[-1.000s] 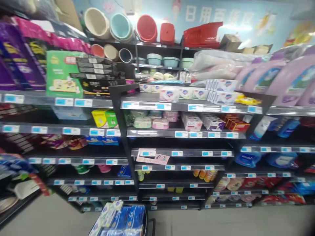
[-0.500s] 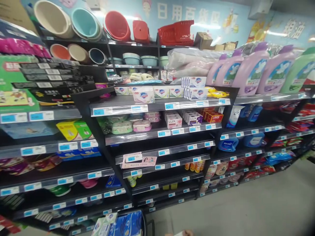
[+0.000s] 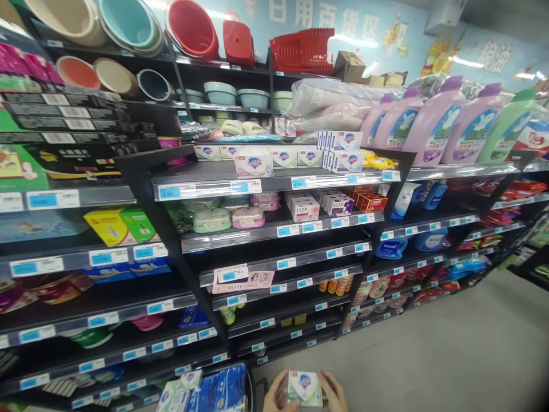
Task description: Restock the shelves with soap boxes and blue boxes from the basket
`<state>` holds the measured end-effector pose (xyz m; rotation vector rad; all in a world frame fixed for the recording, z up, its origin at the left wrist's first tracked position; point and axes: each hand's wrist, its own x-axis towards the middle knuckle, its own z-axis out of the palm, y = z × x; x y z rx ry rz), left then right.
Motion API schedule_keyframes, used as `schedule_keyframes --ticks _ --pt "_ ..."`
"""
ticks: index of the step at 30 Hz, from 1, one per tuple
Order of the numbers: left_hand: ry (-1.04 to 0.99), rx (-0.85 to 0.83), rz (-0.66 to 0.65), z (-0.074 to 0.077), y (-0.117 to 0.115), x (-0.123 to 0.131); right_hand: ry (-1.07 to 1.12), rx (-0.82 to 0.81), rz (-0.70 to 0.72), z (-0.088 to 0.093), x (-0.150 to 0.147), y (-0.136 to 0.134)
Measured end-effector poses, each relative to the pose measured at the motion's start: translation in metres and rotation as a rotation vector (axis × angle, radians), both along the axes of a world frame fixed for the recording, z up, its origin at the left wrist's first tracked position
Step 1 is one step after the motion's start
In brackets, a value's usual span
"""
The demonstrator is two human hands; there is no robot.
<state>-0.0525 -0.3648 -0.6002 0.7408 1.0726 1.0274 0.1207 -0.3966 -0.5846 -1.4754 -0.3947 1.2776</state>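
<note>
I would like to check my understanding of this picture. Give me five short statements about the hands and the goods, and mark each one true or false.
1. The left hand and right hand hold a white-and-green box. True.
2. The blue packs lie to the right of both hands. False: the blue packs are to the left.
3. Purple-capped bottles stand right of the stacked white boxes. True.
4. The LUX boxes are above the stacked white boxes. False: the LUX boxes are on the shelf below.
5. A red tub is beside a turquoise tub. True.
</note>
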Motion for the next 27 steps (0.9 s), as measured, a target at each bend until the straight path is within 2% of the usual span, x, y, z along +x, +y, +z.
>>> schedule_keyframes --ticks 4,8,11,14,17,19,21,23,25,27 --pt "-0.001 0.035 0.005 -0.005 0.003 -0.009 0.079 -0.025 -0.005 0.014 0.000 0.004" --pt "-0.011 0.057 -0.019 0.006 0.009 -0.018 0.123 -0.001 -0.043 0.009 -0.007 0.003" --pt "0.098 0.118 -0.057 0.031 0.014 -0.021 0.143 -0.013 -0.070 0.007 -0.017 0.004" --pt "0.291 0.255 -0.136 0.067 0.015 -0.019 0.192 -0.024 -0.040 0.025 -0.031 0.007" --pt "0.479 0.539 -0.245 0.100 0.014 -0.016 0.294 0.072 0.020 0.054 -0.044 0.013" --pt "0.507 0.764 -0.288 0.114 0.013 -0.014 0.360 0.076 0.046 0.068 -0.050 0.019" --pt "0.480 0.987 -0.312 0.119 0.010 -0.013 0.427 0.043 0.075 0.073 -0.053 0.022" --pt "0.462 1.131 -0.309 0.121 0.005 -0.013 0.527 0.055 0.134 0.074 -0.053 0.022" --pt "0.448 1.171 -0.274 0.120 0.000 -0.016 0.597 0.070 0.188 0.073 -0.052 0.017" --pt "0.424 1.076 -0.223 0.118 -0.003 -0.020 0.533 0.070 0.202 0.072 -0.051 0.012"
